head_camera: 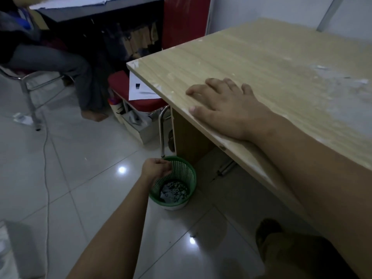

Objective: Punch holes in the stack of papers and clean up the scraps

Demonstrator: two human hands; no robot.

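We hold our left hand (pixel 156 167) over the near rim of a green mesh wastebasket (pixel 181 172) that stands on the tiled floor (pixel 60 168) beside the leg of the wooden desk (pixel 261 63). The fingers are curled loosely inward and point down toward the basket's mouth; whether anything is pinched between them we cannot tell, since the view is dim and the fingertips are small. Directly below that hand, at the bottom of the basket, lies a scatter of small pale paper scraps (pixel 174 191), well apart from the fingers.

Our right hand (pixel 223 105) lies flat on the desk top near its left edge, palm down, fingers spread and holding nothing, with the thumb at the rim. The desk surface around it shows pale smears and a few white flecks.

A white sheet of paper (pixel 138 87) rests on a red chair seat (pixel 145 102) tucked beside the desk's far corner. Another person sits on a metal-framed chair (pixel 28 85) at upper left. The stack of papers and the punch are out of view.
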